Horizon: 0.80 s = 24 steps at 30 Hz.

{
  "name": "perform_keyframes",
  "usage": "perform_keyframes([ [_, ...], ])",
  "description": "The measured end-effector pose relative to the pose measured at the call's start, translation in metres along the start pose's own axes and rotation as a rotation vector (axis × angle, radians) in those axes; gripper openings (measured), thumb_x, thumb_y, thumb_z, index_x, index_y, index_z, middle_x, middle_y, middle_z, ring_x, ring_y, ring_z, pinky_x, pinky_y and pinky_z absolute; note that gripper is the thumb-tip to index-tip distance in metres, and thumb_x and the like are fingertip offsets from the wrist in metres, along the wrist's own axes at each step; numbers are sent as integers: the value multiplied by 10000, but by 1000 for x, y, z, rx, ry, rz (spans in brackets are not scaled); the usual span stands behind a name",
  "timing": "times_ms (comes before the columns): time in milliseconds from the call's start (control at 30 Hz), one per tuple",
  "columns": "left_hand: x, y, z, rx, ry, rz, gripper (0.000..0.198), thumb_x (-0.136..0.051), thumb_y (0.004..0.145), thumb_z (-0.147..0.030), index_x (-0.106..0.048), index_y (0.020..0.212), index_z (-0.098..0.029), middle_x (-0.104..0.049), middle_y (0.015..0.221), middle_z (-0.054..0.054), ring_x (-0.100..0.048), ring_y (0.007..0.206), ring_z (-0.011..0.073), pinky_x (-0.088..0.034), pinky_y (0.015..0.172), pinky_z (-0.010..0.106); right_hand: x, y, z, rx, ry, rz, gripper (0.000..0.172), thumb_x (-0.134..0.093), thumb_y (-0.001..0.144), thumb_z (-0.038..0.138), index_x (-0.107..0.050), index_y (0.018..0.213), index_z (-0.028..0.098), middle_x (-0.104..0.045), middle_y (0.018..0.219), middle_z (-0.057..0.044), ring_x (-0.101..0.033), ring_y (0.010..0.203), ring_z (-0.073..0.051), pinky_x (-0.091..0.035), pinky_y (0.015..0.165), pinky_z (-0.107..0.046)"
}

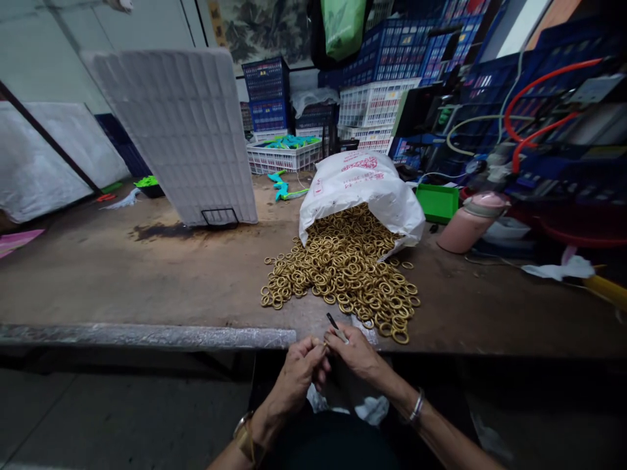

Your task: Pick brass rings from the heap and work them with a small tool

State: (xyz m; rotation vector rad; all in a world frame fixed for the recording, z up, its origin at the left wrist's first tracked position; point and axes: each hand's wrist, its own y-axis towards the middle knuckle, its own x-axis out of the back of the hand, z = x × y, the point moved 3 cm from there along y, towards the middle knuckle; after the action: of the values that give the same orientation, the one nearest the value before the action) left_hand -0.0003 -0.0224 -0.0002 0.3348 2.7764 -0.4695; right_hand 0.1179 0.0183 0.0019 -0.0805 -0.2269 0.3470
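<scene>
A heap of gold-coloured metal rings spills out of a white plastic sack lying on its side on the brown workbench. Just below the heap, at the bench's front edge, both my hands meet. My left hand is closed in a pinch on a small ring that barely shows between the fingertips. My right hand grips a thin dark tool that points up toward the heap. A watch sits on my left wrist, a bracelet on my right.
A tall white gridded tray leans upright at the back left. A pink bottle and a green box lie right of the sack. Blue and white crates stack behind. Red hoses and machinery fill the right.
</scene>
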Motion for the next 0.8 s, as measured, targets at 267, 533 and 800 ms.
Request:
perform_keyframes([
  [267,2,-3,-14,-67,-41,-41,299,-520,754,-442,-485,739,-146,-513,594,-23,-408,402,37,-324,393,153,2,-1,14,76,-306,-66,208,-368,795,310,-455,652,186,-470,582,30,-411,545,-104,-316,531,-220],
  [533,1,5,-14,-124,118,-106,335,-508,740,-489,-445,684,-165,-462,518,-43,-418,429,62,-350,437,175,-3,-11,14,190,-690,54,270,-343,589,51,-475,774,198,-534,649,5,-464,607,-129,-289,569,-221],
  [800,0,7,-19,-216,214,-143,322,-503,755,-467,-462,652,-164,-444,544,-33,-413,493,77,-348,495,188,0,-8,14,186,-721,77,266,-332,650,56,-478,825,194,-565,659,1,-475,589,-126,-243,539,-228],
])
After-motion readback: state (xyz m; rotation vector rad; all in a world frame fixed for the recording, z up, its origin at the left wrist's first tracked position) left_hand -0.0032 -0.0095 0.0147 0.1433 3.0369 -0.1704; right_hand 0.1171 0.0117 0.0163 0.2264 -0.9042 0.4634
